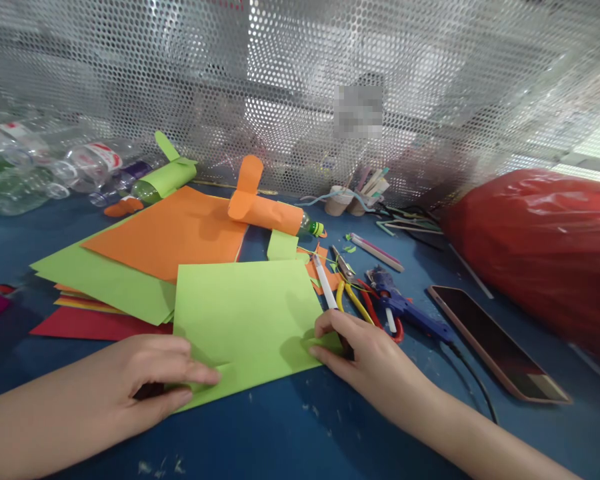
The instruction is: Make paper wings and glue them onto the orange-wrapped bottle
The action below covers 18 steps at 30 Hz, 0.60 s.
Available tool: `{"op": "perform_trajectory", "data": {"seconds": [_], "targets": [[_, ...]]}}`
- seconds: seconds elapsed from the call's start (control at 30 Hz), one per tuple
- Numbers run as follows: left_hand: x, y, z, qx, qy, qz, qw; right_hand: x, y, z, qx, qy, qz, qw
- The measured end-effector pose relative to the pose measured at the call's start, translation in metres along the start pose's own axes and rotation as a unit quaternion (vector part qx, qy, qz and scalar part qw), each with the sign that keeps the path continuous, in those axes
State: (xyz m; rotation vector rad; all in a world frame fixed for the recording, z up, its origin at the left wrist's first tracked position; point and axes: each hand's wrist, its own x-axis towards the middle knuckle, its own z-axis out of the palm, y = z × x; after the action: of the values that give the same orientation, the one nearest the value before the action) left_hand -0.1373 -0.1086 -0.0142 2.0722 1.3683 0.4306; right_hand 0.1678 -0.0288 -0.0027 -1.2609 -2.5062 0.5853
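Observation:
A bright green sheet of paper lies on the blue table in front of me, its near edge slightly folded up. My left hand grips its near left corner, index finger on top and thumb at the edge. At the near right corner, my right hand pinches the paper between thumb and fingers. Just beyond the right hand lies a white pen, with scissors and yellow-handled pliers beside it. The undersides of both hands are hidden.
Left stands a stack of orange paper and coloured sheets. Behind are an orange-wrapped bottle, a green-wrapped bottle and clear plastic bottles. Right are a blue glue gun with a cord, a phone and a red bag.

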Motion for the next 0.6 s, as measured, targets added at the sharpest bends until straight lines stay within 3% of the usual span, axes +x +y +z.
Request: {"op": "perform_trajectory", "data": {"seconds": [0.23,0.6], "targets": [[0.004,0.001,-0.008,0.018,-0.066,-0.003,0.998,-0.003,0.0,-0.001,0.001,-0.002,-0.008,1.0],[0.0,0.002,0.003,0.027,0.017,0.044,0.999,0.001,0.001,-0.003,0.012,-0.047,-0.035,0.998]]}}
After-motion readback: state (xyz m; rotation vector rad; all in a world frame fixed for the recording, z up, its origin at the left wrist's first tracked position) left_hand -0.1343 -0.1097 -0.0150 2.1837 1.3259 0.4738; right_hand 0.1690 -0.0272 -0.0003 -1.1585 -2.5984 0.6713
